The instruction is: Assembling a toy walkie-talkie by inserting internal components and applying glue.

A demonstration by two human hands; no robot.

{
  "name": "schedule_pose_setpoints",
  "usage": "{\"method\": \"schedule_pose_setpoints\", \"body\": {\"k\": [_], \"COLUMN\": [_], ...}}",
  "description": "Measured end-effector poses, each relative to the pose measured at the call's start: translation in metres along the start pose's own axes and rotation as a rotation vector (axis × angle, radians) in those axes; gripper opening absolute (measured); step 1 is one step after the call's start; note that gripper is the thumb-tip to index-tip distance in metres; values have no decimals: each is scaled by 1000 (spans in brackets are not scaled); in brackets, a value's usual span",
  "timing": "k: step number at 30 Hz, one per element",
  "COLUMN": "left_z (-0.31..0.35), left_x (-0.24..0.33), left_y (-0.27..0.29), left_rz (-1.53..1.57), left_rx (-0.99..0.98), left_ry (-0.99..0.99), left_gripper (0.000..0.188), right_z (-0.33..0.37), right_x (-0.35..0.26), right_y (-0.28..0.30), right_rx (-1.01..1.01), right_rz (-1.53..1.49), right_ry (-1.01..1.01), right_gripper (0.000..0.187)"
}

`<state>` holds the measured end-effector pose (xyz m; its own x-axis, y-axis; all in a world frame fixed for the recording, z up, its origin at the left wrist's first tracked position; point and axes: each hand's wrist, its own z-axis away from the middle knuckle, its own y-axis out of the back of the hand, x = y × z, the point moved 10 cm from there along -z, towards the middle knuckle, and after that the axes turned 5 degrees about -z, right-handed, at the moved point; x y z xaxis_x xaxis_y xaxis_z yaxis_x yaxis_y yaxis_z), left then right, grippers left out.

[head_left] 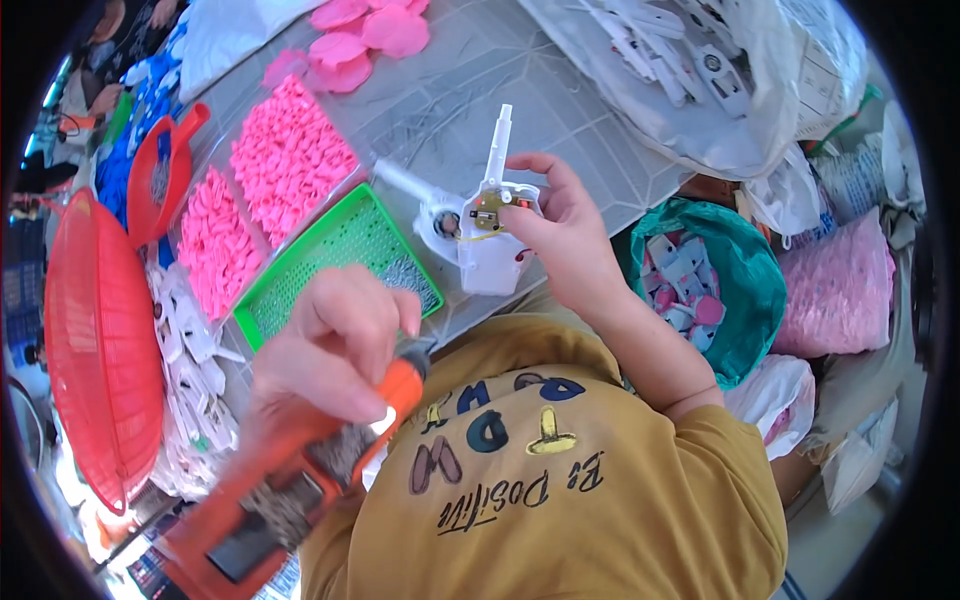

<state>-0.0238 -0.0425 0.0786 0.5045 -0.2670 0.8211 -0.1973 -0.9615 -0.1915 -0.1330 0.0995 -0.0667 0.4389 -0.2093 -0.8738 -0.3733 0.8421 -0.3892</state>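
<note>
My right hand (pixel 565 225) grips a white plastic housing (pixel 490 265) with a narrow stem pointing away from me. Its thumb lies by a small circuit board (pixel 488 212) inside. A yellow wire leads toward a second white shell (pixel 438 215), which has a round metallic part and lies against the housing's left side. Nearer the camera, my left hand (pixel 335 335) is closed around an orange power screwdriver (pixel 270 490), its dark nose pointing right toward my chest. Motion blurs the hand and tool a little, and some of the fingers are hidden.
A green tray (pixel 262 318) with small screws stands left of the housing, beside pink parts (pixel 290 150) and pink discs (pixel 345 45). A red basket (pixel 100 350) and white parts (pixel 190 370) are far left. At right are a teal-lined bin (pixel 745 300) and a bag of white pieces (pixel 650 50).
</note>
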Motion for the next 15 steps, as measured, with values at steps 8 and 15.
{"method": "schedule_pose_setpoints", "body": {"k": [8, 15], "left_z": [-9, -35], "left_x": [-46, -57], "left_y": [8, -6], "left_rz": [-215, -1118], "left_rx": [164, 48], "left_ry": [244, 157], "left_gripper": [22, 23], "right_z": [-3, 7], "right_x": [1, 6], "right_y": [25, 15], "right_rx": [-21, -1], "right_rz": [-403, -266], "right_ry": [-74, -67], "right_gripper": [24, 24]}}
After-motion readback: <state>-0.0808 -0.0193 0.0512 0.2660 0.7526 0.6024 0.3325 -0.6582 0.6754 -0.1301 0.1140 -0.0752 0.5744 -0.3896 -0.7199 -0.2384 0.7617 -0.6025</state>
